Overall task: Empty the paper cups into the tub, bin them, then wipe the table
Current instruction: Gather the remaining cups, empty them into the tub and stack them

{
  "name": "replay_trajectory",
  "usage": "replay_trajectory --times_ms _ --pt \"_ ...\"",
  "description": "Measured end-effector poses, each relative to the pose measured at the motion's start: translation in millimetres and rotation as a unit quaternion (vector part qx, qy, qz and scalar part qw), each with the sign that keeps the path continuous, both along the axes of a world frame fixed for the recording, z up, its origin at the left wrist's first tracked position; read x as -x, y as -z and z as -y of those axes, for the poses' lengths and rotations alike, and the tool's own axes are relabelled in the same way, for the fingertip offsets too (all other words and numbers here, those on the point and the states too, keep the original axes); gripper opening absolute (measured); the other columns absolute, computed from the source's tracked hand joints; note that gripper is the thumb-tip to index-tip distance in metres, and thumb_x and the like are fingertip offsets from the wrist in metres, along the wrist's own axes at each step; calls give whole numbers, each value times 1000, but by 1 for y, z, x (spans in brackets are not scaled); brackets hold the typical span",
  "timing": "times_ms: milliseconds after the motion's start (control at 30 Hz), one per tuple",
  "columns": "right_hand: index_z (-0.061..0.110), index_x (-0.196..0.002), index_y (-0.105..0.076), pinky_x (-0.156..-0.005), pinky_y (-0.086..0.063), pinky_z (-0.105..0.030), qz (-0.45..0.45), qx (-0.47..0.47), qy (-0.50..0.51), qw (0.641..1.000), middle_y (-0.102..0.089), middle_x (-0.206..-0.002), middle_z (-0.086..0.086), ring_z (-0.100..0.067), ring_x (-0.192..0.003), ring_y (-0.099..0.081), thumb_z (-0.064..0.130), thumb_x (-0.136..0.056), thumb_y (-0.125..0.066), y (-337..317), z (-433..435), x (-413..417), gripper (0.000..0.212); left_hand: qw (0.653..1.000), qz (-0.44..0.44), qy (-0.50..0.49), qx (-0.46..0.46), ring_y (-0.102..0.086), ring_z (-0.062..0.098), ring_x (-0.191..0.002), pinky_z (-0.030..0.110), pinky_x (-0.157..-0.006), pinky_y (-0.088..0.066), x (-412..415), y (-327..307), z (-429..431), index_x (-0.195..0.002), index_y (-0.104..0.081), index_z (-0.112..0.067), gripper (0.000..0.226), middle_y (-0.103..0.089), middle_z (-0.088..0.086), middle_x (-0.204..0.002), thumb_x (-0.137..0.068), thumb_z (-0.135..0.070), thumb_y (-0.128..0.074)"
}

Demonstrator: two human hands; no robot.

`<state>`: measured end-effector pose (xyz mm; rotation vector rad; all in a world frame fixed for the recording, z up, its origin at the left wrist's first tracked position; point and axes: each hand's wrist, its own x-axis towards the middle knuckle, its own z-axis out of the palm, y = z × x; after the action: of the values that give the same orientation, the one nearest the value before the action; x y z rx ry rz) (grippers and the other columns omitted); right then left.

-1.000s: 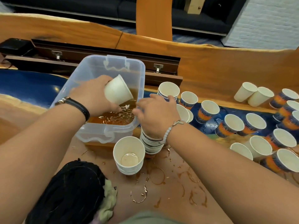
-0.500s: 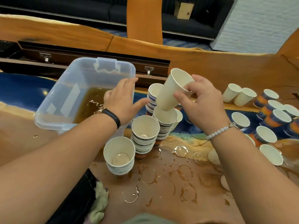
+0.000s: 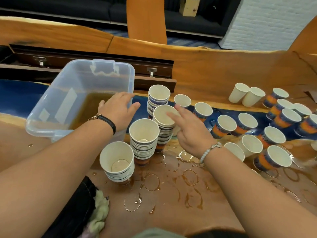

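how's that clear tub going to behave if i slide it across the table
Probably heavy for its size: the tub holds a pool of brown liquid. That liquid would likely slosh if pushed fast, since there is no lid on. The table is wet with spills, so it may slide readily.

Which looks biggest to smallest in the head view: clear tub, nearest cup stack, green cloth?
1. clear tub
2. nearest cup stack and green cloth: about alike, both near the camera, so I leave them unranked.
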<state>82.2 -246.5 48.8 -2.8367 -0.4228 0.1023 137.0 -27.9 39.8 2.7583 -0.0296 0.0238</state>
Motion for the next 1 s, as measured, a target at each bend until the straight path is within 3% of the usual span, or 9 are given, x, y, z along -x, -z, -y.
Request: replay_trajectory --times_ms 67,133,267,367,500,633,800,933,1000 --pt "25 -143 -41 -111 -30 -43 59 -44 95 993 -31 -152 -1 -22 -138 -27 8 -86 -46 4 22 3 59 1000 1 -5 -7 -35 25 -137 57 -113 -25 1 -2 1 -145 -35 -28 52 -38 0 -151 -98 -51 -35" --pt "24 -129 -55 -96 -41 -41 73 28 202 976 -50 -133 -2 -24 -122 -44 18 -85 -53 10 54 5 45 1000 4 -4 -17 -34 25 -138 57 -114 -22 3 -6 3 -145 -34 -28 52 -37 0 -151 -97 -50 -38" --pt "25 -105 -62 -82 -43 -37 -116 240 317 910 -61 -103 0 -22 -102 -55 49 -83 -57 30 98 19 33 998 61 6 5 -37 24 -135 57 -114 -18 2 -20 13 -140 -41 -27 48 -41 0 -147 -96 -46 -46" --pt "27 -98 -65 -86 -39 -38 -88 283 284 912 -64 -96 2 -21 -99 -57 36 -88 -55 50 108 29 17 990 119 20 77 -42 23 -129 58 -112 -24 5 -36 30 -134 -48 -23 42 -46 0 -141 -96 -41 -49" --pt "31 -102 -65 -86 -36 -38 -28 302 242 922 -64 -97 4 -19 -101 -55 28 -90 -53 47 110 31 17 977 150 60 142 -44 19 -125 53 -108 -33 15 -51 52 -130 -51 -22 38 -49 -1 -135 -96 -37 -52" --pt "31 -100 -66 -78 -34 -36 79 287 200 934 -63 -96 5 -21 -101 -52 39 -95 -44 1 93 27 24 968 155 82 178 -43 12 -125 28 -102 -34 24 -59 57 -132 -50 -23 41 -48 -5 -136 -93 -36 -57" --pt "10 -90 -72 -68 -27 -39 270 137 100 948 -63 -88 -11 -36 -89 -49 23 -91 -57 -78 43 23 20 958 115 127 229 -40 7 -129 25 -102 -34 34 -73 48 -137 -42 -27 68 -45 -9 -141 -78 -36 -75" --pt "10 -103 -70 -77 -33 -38 298 76 6 951 -60 -101 -11 -34 -99 -45 24 -95 -51 -125 -11 14 25 946 57 145 285 -45 5 -127 32 -106 -40 39 -80 36 -140 -38 -29 96 -49 -11 -138 -59 -48 -86" --pt "14 -109 -67 -75 -26 -29 295 52 -33 953 -58 -107 -7 -29 -103 -44 26 -96 -48 -133 -38 8 26 936 66 116 325 -54 4 -115 26 -93 -48 41 -80 28 -137 -39 -27 97 -56 -12 -126 -56 -46 -87"
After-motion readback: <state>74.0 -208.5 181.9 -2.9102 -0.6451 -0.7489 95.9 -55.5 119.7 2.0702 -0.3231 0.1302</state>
